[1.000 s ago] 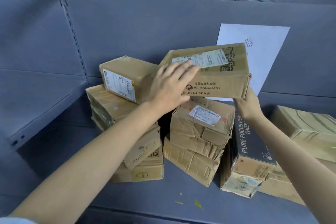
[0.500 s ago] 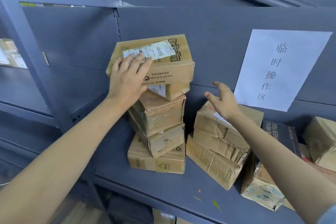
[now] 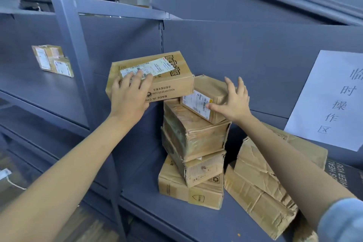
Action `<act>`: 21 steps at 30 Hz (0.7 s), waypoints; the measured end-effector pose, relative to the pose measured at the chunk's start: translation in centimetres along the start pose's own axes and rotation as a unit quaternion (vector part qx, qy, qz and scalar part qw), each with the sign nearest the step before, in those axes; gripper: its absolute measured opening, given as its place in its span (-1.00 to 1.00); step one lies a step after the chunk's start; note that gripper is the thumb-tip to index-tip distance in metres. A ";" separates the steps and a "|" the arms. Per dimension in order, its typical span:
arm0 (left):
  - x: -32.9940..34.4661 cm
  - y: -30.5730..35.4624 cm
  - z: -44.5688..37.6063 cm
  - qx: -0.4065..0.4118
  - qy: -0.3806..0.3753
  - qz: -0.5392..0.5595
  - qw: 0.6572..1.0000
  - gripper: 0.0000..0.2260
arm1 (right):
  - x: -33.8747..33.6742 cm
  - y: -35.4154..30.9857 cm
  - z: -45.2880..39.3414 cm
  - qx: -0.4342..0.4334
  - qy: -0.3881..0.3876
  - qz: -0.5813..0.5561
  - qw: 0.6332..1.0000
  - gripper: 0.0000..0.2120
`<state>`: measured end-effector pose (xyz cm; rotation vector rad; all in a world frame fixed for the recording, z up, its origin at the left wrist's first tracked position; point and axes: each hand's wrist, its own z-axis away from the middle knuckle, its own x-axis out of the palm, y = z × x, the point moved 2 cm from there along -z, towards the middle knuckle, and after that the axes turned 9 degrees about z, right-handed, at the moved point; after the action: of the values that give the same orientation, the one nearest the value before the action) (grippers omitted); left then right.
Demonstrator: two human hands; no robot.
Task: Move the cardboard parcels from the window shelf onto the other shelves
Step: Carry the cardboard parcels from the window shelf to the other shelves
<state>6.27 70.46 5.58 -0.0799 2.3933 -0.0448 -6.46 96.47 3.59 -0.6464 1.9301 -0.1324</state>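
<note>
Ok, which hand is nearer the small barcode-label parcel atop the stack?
Right. The right hand is spread open at the small parcel; the left hand grips the bigger parcel beside it.

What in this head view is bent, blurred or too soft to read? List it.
Head view: the wide-angle lens bows the grey metal shelf uprights and edges; the two small labelled parcels on the far-left shelf are soft, labels unreadable; the blue sleeve at the corner is blurred; lighting is even, no harsh glare; the large brown cardboard box under the left hand is sharp.

black box (image 3: 342, 173) cut by right edge, label print (image 3: 146, 68) unreadable
</note>
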 end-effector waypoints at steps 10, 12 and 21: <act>1.0 -1.0 0.4 -0.006 -0.039 -0.001 0.999 -0.28 | 1.2 0.8 -0.8 0.030 -0.022 -0.048 0.998 0.00; 0.9 -0.8 0.4 -0.004 -0.041 0.002 0.999 -0.28 | 1.0 0.8 -0.6 0.040 -0.005 -0.062 0.997 0.03; -1.0 2.2 1.8 0.033 -0.008 -0.012 0.999 -0.22 | -1.5 1.2 0.9 0.026 0.063 -0.100 0.993 0.09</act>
<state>8.15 72.68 4.86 -0.0776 2.3730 -0.1340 -5.68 98.44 3.94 -0.8133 1.9727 -0.3562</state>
